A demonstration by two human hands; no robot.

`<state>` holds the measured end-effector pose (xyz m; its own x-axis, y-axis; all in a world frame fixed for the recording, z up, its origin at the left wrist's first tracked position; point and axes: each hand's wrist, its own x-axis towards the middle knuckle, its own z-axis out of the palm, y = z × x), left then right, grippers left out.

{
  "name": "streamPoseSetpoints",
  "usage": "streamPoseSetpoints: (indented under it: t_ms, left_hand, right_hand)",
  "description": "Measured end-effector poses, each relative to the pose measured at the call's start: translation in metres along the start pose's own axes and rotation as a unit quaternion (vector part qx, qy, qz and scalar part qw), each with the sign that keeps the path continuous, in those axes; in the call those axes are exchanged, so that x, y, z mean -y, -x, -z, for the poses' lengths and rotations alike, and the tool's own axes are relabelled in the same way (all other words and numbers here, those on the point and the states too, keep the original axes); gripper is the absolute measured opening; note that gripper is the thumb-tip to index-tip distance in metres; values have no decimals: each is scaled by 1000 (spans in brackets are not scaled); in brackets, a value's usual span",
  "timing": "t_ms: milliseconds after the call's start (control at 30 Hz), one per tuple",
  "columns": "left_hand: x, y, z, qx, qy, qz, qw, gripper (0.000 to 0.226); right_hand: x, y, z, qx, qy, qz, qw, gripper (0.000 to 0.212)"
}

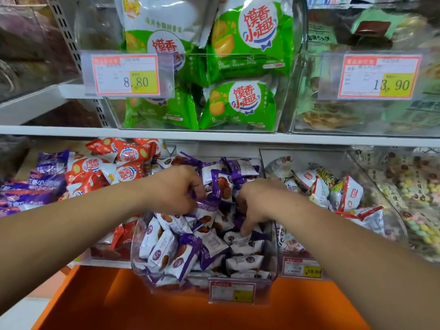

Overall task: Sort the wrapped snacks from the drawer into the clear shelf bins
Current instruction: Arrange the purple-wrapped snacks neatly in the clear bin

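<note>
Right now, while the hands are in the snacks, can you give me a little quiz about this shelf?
1. True or false: the left hand and the right hand both reach into the clear bin of purple-and-white packets.
2. What colour are the big packets beside the 8.80 price tag? A red, B green, C blue.
3. Fill in: the upper-right price tag reads ___.

Key: 1 true; 2 B; 3 13.90.

left hand (pixel 177 190), right hand (pixel 258 202) outstretched, fingers (pixel 245 228) curled.
</note>
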<state>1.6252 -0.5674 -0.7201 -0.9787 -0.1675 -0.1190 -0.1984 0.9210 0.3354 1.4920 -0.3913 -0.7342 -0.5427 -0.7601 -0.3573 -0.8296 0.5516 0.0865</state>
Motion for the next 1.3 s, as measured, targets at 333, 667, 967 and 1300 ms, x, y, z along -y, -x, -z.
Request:
streamPoseSetpoints:
  t_ms: [333,667,967,1300]
  left_hand:
    - [-10,0,-8,-5,-45,-52,998,24]
    - [-26,-21,-21,-6,-9,-100,995,28]
    - [-48,-46,-25,110,35,-63,991,20]
    - [-51,-71,-39,257,-155,-80,950,41]
  right_hand:
    - [-8,-8,-3,-13,-66,-4,998,38]
    - [-28,12,6,-157,-126,25,979,17]
    - [-40,9,-14,-221,-201,32,954,9]
    - [-42,3,-22,-242,-172,37,954,14]
